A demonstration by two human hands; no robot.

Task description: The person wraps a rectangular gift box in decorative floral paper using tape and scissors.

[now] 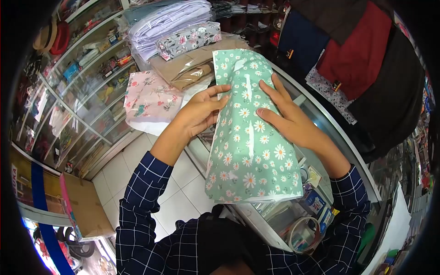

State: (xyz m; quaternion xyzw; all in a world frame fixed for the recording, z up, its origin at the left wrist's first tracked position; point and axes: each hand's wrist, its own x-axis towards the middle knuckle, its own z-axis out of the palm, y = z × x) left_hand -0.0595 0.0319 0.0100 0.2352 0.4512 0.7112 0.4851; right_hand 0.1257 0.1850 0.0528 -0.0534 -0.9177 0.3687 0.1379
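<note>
Centre frame, a daisy-print packet [250, 151] is lying under the right hand [297, 126], its fingers spreading; the left hand [199, 112] is curling parted fingers at the edge. Seeming light, creasable, it is needing both sides supported.

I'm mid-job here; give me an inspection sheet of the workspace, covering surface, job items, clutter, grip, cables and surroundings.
Surface: glass counter, mostly covered beneath the work.
Job's things: green daisy-print package, with whitish streaks on top; tape or glare, cannot tell.
Clutter: pink floral packet, brown packet, rose-print packet and folded pale cloth beyond the left hand.
Grip: left hand at the package's left edge, hold unclear; right hand spread on top.
Cables: nothing seen.
Surroundings: tiled floor, cardboard box, red cloth hanging at right.
</note>
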